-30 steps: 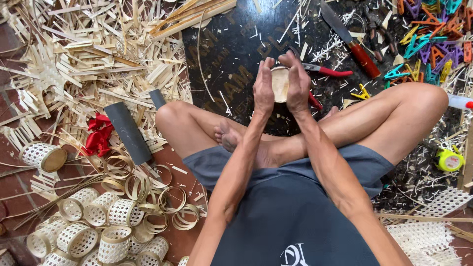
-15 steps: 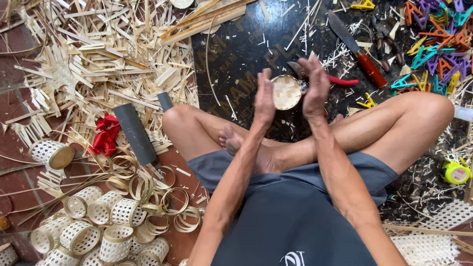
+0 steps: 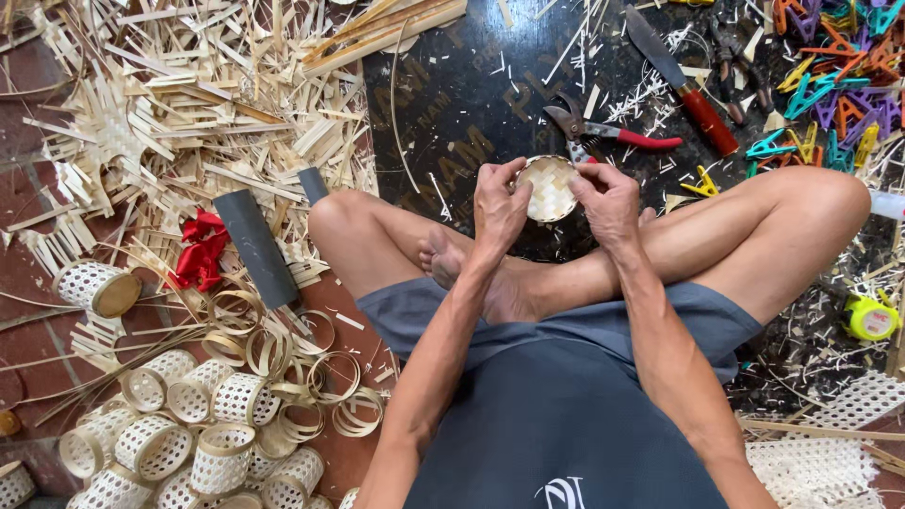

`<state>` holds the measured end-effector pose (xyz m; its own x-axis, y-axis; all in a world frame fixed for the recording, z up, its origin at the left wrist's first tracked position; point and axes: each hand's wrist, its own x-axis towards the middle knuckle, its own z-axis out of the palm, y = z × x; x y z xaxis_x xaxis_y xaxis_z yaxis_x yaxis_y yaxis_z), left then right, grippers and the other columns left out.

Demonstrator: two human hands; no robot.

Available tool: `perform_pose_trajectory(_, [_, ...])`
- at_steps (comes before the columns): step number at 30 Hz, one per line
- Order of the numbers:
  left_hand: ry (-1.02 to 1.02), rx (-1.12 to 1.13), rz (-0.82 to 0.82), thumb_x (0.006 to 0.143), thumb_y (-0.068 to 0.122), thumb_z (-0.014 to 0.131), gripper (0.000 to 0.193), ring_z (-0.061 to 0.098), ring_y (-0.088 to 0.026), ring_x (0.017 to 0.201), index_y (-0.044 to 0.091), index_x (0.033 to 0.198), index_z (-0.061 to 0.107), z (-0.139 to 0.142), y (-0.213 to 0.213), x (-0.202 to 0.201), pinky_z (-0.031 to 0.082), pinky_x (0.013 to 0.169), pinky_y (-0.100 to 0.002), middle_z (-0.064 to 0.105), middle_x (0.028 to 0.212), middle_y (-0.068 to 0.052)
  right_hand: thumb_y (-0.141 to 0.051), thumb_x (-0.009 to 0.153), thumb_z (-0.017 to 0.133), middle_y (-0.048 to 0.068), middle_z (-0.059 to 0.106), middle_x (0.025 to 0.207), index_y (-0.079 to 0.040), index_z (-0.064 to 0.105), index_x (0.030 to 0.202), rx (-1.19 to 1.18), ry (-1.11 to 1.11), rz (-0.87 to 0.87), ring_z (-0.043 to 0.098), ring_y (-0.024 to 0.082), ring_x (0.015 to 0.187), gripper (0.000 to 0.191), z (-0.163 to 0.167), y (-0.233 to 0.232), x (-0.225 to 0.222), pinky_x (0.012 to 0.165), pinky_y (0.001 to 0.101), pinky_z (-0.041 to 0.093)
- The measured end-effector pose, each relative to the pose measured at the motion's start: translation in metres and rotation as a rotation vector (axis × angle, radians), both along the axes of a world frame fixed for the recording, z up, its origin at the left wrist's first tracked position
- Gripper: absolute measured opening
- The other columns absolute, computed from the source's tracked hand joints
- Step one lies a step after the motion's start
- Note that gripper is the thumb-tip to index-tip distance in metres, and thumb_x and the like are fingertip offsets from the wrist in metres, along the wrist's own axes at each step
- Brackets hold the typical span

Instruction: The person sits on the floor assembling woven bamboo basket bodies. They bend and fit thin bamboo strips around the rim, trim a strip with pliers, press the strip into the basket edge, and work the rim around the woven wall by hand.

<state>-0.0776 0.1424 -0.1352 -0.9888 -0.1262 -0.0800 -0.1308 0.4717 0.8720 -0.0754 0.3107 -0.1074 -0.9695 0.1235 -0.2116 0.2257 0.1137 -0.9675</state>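
Observation:
A small round woven bamboo basket point(image 3: 550, 187) is held between both hands above my crossed legs, its woven bottom facing the camera. My left hand point(image 3: 497, 205) grips its left rim. My right hand point(image 3: 610, 203) grips the right rim, thumb on the edge. Just beyond the basket on the black mat point(image 3: 452, 104) lie red-handled pruning shears point(image 3: 603, 132).
A red-handled knife point(image 3: 681, 77) and coloured plastic clips point(image 3: 830, 85) lie at the upper right. Bamboo strips and scraps point(image 3: 170, 113) cover the left. A grey tube point(image 3: 255, 247), red cloth point(image 3: 200, 253), bamboo rings point(image 3: 283, 349) and several finished woven cups point(image 3: 179, 424) sit lower left. A yellow tape measure point(image 3: 869, 318) lies at right.
The hands have lowered toward my legs and turned the basket, so its woven bottom now faces up. The view has shifted slightly.

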Motion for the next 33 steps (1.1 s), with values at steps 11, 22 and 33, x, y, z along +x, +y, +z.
perform_pose_trajectory(11, [-0.084, 0.170, 0.001, 0.090, 0.022, 0.075, 0.038, 0.067, -0.024, 0.101, 0.005, 0.124, 0.073, -0.001, -0.005, 0.004, 0.055, 0.088, -0.036, 0.067, 0.108, -0.013, 0.001, 0.093, 0.068, 0.009, 0.073, 0.120, 0.003, 0.062, 0.130, -0.387, 0.037, 0.009, 0.070, 0.011, 0.108, 0.037, 0.010, -0.040, -0.007, 0.095, 0.0244, 0.056])
perform_pose_trajectory(22, [-0.177, 0.627, 0.132, 0.095, 0.014, 0.072, 0.029, 0.067, -0.013, 0.102, 0.002, 0.121, 0.074, -0.012, 0.012, 0.010, 0.055, 0.089, -0.028, 0.072, 0.116, -0.008, -0.006, 0.100, 0.066, 0.005, 0.074, 0.098, 0.003, 0.073, 0.115, -0.277, -0.025, -0.059, 0.065, 0.006, 0.082, 0.018, 0.005, -0.050, 0.001, 0.073, 0.0224, 0.055])
perform_pose_trajectory(33, [-0.289, -0.032, -0.167, 0.076, 0.009, 0.078, 0.026, 0.065, -0.022, 0.078, 0.003, 0.099, 0.069, 0.006, -0.027, 0.040, 0.055, 0.072, -0.035, 0.065, 0.084, -0.011, -0.009, 0.078, 0.076, 0.009, 0.069, 0.080, -0.001, 0.070, 0.095, 0.340, -0.169, 0.601, 0.067, 0.019, 0.074, 0.020, 0.004, 0.022, 0.000, 0.068, 0.0337, 0.054])
